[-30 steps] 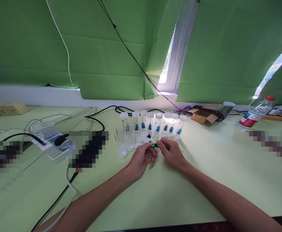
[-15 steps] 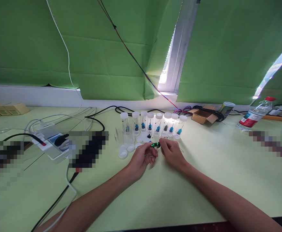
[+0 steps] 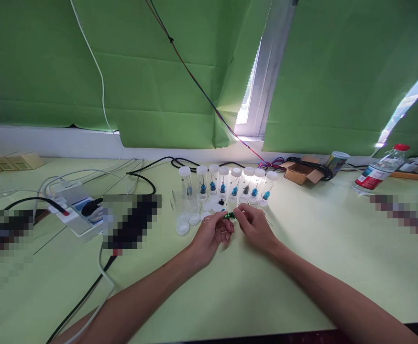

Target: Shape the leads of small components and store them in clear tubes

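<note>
Between my two hands is a small green metallic cylinder; its exact kind is unclear. My left hand pinches its left end, the other fingers curled. Thumb and fingers of my right hand close on its right end and cover it. Just beyond my hands stands a row of clear capped tubes, most with a blue piece and thin wires inside. Left of them are uncapped clear tubes and loose white caps. A small black piece lies behind the cylinder.
A white power strip with cables lies left, beside a blurred dark object. At the back right are an open cardboard box, a can and a plastic bottle. Black cable runs along the wall.
My right fingers have shifted slightly left over the green cylinder, covering more of its right end. My left hand stays nearly still.
</note>
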Tool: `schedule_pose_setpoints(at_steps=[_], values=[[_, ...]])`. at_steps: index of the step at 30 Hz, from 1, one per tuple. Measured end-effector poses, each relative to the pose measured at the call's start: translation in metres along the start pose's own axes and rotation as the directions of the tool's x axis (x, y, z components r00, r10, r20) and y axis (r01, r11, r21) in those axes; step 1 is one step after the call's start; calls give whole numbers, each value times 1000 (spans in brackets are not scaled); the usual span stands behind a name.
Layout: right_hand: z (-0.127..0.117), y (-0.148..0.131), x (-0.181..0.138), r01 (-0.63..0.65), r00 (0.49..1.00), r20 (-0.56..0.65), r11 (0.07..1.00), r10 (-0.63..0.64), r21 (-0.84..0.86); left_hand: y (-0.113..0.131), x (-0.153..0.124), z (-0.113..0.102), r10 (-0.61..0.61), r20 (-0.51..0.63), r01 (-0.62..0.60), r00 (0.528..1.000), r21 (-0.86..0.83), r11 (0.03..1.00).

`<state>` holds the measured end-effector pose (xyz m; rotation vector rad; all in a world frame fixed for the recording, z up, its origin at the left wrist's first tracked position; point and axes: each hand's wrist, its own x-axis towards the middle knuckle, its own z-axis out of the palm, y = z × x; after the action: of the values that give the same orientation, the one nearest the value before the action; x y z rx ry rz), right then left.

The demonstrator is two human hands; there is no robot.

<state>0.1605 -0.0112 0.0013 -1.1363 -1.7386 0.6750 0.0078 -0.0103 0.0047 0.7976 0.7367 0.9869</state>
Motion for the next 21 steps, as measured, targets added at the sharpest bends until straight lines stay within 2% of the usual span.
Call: schedule_pose_setpoints(at_steps=[10,17,21], values=[[1,-1,2,17,999,-47,999,-19,-35,-2,1,-2,1,15,-1,1000,3,1000],[-1,-1,-1,2,1000,15,1000,-2,-7,0,0,1,-1,-13,0,1000,-42,999],[-2,0,0,-7,1000,29,1000,6,29,-1,0,0,6,15,-6,1000,-16,1000]])
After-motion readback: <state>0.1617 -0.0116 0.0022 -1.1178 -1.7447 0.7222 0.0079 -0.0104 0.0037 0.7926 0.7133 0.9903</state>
